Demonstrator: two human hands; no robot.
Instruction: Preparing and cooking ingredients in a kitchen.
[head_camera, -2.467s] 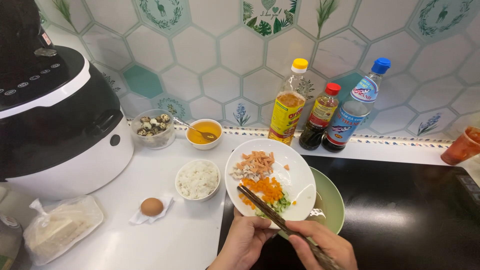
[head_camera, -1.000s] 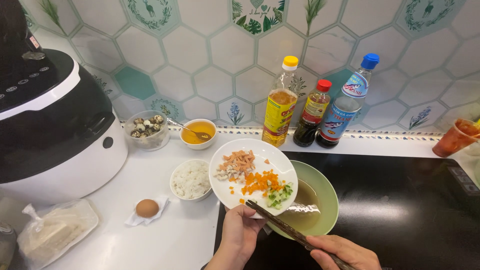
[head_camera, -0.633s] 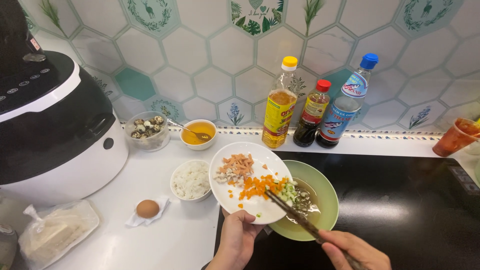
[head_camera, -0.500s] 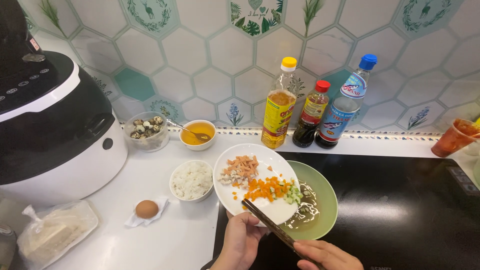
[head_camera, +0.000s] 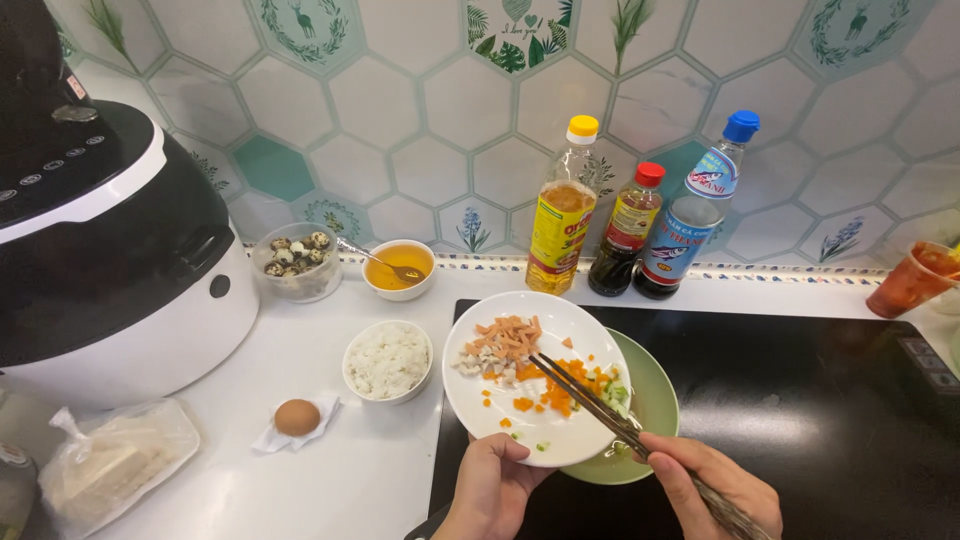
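At the near edge, the left hand (head_camera: 492, 490) grips the rim of the white plate (head_camera: 500, 420), fingers clamped on it, tilting it over the green bowl (head_camera: 655, 410) on the black cooktop (head_camera: 800, 400). The right hand (head_camera: 715, 485) has its fingers closed on dark chopsticks (head_camera: 585, 400), tips among the chopped carrot and greens (head_camera: 560, 395) at the plate's lower edge. Left on the white table (head_camera: 300, 350): a clear bag (head_camera: 110, 470), a brown egg (head_camera: 297, 417) on paper, a bowl of rice (head_camera: 387, 360). Farther back, a tub of speckled eggs (head_camera: 295, 262) and a bowl of orange sauce (head_camera: 399, 268). By the tiled wall stand three bottles: yellow-capped with yellow label (head_camera: 562, 215), red-capped and dark (head_camera: 623, 232), blue-capped with blue label (head_camera: 692, 210). A big black-and-white cooker (head_camera: 110, 250) crowds the left; the cooktop lies open to the right.
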